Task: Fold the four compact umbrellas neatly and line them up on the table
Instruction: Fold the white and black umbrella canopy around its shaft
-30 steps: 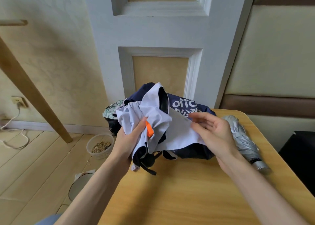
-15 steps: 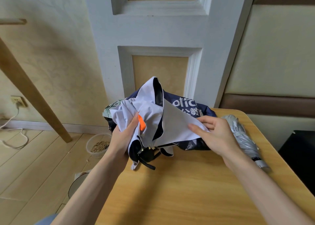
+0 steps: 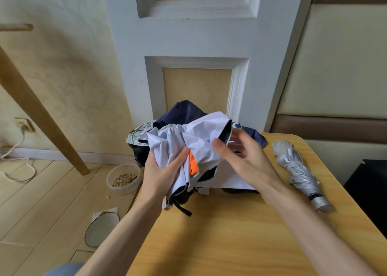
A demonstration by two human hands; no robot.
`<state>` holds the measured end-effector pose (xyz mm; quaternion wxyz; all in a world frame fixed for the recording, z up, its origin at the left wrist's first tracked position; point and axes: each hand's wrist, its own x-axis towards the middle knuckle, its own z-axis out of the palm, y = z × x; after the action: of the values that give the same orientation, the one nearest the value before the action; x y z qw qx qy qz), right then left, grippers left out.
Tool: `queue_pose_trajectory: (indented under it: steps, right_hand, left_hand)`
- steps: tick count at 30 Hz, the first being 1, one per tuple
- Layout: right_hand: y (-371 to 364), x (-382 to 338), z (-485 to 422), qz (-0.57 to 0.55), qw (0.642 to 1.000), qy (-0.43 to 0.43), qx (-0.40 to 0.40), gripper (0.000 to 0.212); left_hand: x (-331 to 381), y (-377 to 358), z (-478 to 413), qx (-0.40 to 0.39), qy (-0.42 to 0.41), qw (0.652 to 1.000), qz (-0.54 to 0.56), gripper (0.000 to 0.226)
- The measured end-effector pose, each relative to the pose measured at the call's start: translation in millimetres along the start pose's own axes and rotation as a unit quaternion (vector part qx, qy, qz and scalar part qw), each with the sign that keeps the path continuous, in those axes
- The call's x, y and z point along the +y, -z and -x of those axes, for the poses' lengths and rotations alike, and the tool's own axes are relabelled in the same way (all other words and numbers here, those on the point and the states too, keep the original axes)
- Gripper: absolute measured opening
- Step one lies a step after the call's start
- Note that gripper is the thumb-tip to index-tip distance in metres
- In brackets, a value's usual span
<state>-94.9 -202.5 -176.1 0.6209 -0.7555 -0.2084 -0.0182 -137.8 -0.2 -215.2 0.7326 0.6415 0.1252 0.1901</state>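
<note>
I see the white umbrella (image 3: 188,141) as a crumpled bundle of thin, smooth cloth with a black lining showing at its folded edges, held just above the far left part of the table (image 3: 230,244); a small orange tab (image 3: 193,167) sits on its front and a black strap (image 3: 182,207) hangs from its near end onto the pale wood-grain top. Behind it lie a navy umbrella (image 3: 184,112), loose and matte, and at far left a leaf-patterned one (image 3: 138,133); all three touch in one heap. The silver umbrella (image 3: 301,171) lies well apart on the right, already rolled into a shiny pleated cone with its handle toward me.

My left hand (image 3: 161,175) comes up from the near left, wrist bent, thumb laid across the front of the bundle; its fingers are wrapped tight round the gathered white cloth. My right hand (image 3: 245,160) reaches in from the right, palm turned left, thumb tip on a white fold, fingers spread and blurred behind the black-lined edge; I cannot tell whether it pinches the cloth.

On the floor to the left stands a clear tub (image 3: 123,179) of grain.
</note>
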Motion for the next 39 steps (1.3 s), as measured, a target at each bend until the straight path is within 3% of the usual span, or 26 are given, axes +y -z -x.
queue_pose_trajectory:
  steps: [4,9,16,19,23,25,27,30,34,36,37,39]
  right_hand:
    - [-15.7,-4.7,-9.4,0.065,0.995,0.046,0.064,0.013]
    - [-5.8,2.7,-8.3,-0.039,0.994,-0.029,0.1,0.01]
    - [4.0,18.9,-11.8,-0.174,0.963,-0.155,0.133,0.012]
    - [1.0,13.8,-5.0,-0.225,0.962,-0.143,0.058,0.035]
    - [-1.8,2.7,0.5,-0.237,0.958,-0.146,-0.073,0.085]
    - [-12.2,-5.7,3.4,-0.175,0.971,-0.135,-0.096,0.071]
    - [-27.2,-12.5,3.8,-0.093,0.987,-0.122,-0.052,0.053]
    - [-40.1,-8.4,-1.3,-0.035,0.991,-0.13,0.024,0.056]
    - [-33.8,1.0,-4.0,-0.062,0.989,-0.099,0.093,0.041]
    - [-29.5,0.3,-2.4,-0.112,0.988,-0.063,0.088,0.016]
    - [-29.1,-2.1,-1.0,-0.138,0.986,-0.048,0.076,0.02]
    - [-30.0,-5.9,-0.1,-0.194,0.979,-0.039,0.051,0.024]
  left_hand:
    - [-2.4,-2.3,3.8,-0.016,-0.003,1.0,0.017,0.058]
    - [4.4,1.2,3.4,-0.033,0.0,0.998,0.045,0.053]
    - [7.5,-1.8,3.9,-0.047,0.021,0.997,0.051,0.037]
    - [6.0,-0.7,3.0,-0.016,0.002,0.999,0.036,0.036]
    - [5.1,-2.4,3.7,-0.003,-0.033,0.999,0.012,0.061]
    - [5.6,-4.1,6.9,-0.029,-0.043,0.999,0.006,0.06]
    - [6.4,-6.5,11.1,-0.096,-0.003,0.995,0.036,0.065]
    - [7.2,-7.5,19.7,-0.175,0.051,0.978,0.103,0.066]
    - [4.2,-1.4,15.9,-0.186,-0.046,0.978,-0.084,0.051]
    - [4.5,-0.1,10.1,-0.146,-0.063,0.981,-0.113,0.077]
    - [5.2,-2.7,7.7,-0.13,-0.052,0.984,-0.107,0.098]
    - [0.0,6.4,15.9,-0.176,-0.045,0.983,-0.042,0.144]
